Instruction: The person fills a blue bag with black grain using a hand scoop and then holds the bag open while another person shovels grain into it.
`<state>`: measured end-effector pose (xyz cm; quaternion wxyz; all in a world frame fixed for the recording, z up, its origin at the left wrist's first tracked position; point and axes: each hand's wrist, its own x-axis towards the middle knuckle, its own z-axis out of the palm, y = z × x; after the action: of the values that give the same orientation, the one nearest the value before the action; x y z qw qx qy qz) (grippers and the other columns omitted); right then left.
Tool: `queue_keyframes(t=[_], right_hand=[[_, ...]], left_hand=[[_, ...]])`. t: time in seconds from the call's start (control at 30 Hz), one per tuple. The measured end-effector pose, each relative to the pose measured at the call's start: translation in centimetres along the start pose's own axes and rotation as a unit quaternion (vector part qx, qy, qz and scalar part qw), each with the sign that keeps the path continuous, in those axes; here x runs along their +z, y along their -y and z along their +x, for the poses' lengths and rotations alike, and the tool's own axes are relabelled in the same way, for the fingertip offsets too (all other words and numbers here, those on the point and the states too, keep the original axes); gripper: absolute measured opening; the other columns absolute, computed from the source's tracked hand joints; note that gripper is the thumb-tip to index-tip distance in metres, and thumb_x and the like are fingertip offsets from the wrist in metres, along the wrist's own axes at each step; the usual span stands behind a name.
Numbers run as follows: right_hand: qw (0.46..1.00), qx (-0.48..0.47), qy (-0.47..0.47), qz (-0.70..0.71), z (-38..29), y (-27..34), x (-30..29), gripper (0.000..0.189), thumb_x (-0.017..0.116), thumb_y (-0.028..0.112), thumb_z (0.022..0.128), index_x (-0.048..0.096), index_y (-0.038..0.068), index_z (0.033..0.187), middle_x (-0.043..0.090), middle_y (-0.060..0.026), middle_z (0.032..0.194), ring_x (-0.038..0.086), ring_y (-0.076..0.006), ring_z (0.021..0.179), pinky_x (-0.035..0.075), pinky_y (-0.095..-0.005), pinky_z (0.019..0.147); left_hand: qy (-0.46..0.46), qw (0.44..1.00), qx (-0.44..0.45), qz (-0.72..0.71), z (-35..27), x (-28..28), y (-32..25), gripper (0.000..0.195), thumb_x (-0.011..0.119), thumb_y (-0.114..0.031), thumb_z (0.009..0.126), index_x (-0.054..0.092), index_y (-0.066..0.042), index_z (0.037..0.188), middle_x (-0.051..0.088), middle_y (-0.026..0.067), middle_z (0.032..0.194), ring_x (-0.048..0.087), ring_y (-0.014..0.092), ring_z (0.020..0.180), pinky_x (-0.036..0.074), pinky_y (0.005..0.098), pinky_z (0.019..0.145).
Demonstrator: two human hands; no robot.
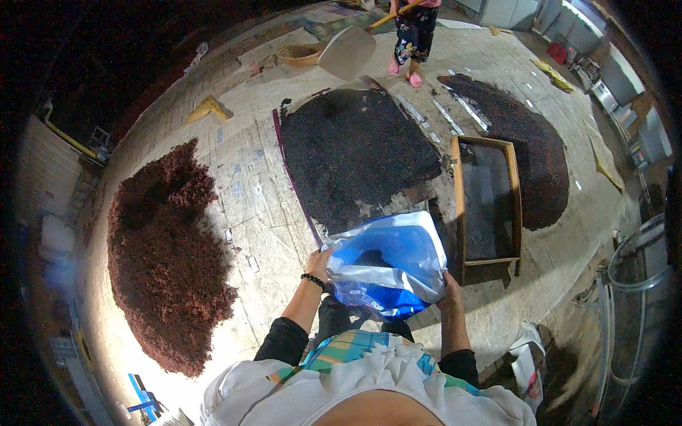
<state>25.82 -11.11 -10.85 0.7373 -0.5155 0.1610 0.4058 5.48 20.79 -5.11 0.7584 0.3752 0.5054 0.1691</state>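
A blue and white plastic sack (386, 261) hangs open between my hands, with some dark material visible inside. My left hand (319, 262) grips its left rim, a dark bead bracelet on the wrist. On the opposite side my right hand (450, 287) holds the rim; its fingers are partly hidden by the sack. Just beyond the sack, a layer of dark, soil-like material (357, 149) is spread on the floor sheet. A wood-framed mesh sieve (487, 202) stands to the right of it.
A reddish-brown loose heap (165, 261) lies at left. Another dark brown heap (538, 160) is behind the sieve. At the far side stands a person (415, 37) with a yellow-handled broad shovel (347, 53), near a shallow basket (299, 55). A white sack (527, 362) lies at lower right.
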Motion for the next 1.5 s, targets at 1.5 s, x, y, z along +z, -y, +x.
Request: queue_keyframes(t=[1.5], right_hand=[[0.998,0.002,0.046,-0.033,-1.9,2.2,2.9,0.047,0.042,0.036,0.083,0.042,0.003,0.116,0.048,-0.0154,0.111,0.048,-0.031,0.099,0.04,-0.0442,0.082]], left_hand=[[-0.036,0.999,-0.035,0.007,-0.1,0.6,-1.1,0.022,0.056,-0.013,0.077,0.054,0.0,0.094,0.058,0.0087,0.084,0.058,0.022,0.071,0.048,0.0344,0.059]])
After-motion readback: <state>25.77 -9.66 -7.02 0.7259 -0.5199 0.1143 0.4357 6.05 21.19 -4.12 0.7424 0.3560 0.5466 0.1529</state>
